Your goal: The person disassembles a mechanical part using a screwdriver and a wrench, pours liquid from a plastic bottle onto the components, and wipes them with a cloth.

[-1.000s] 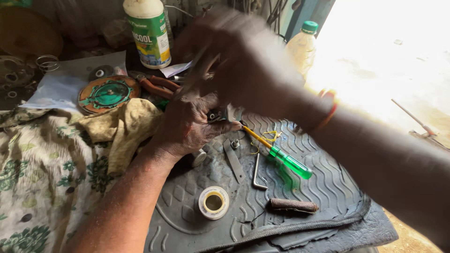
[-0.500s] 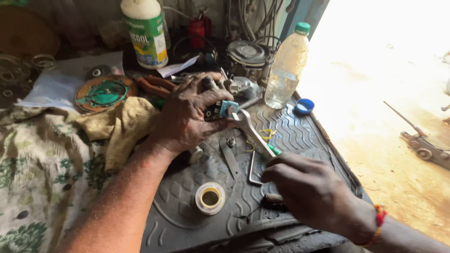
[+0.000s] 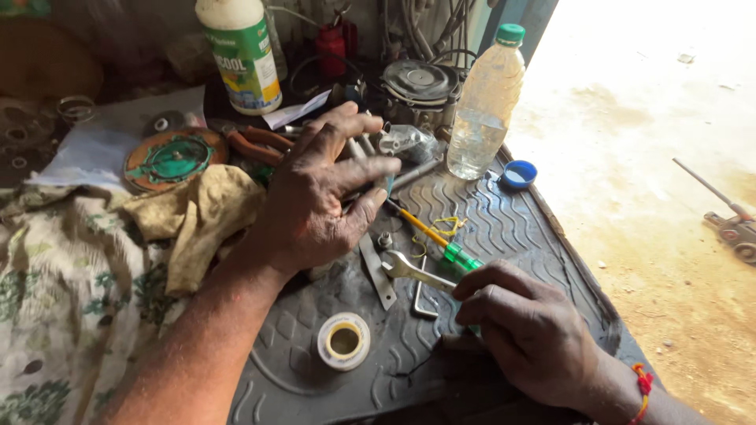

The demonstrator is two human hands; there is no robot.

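Note:
My left hand [image 3: 315, 201] hovers over the black rubber mat [image 3: 512, 228] with its fingers spread and nothing in them. Under its fingertips lie small metal parts. My right hand [image 3: 528, 330] is at the mat's front right, closed on the handle of a silver open-end spanner [image 3: 405, 269]. The spanner's jaw points left toward a flat metal bar [image 3: 376, 271]. A screwdriver [image 3: 429, 234] with a yellow shaft and green handle lies just above the spanner.
A roll of white tape [image 3: 344, 342] sits near the front of the mat. Behind are a clear water bottle [image 3: 480, 102], its blue cap [image 3: 519, 174], a white bottle with a green label [image 3: 240, 51], orange-handled pliers [image 3: 256, 145] and a round green disc [image 3: 169, 160]. A yellowish rag [image 3: 201, 212] lies left.
My right hand came down from over the left hand to the front right and drew the spanner back. My left hand opened its fingers and let go of the small part.

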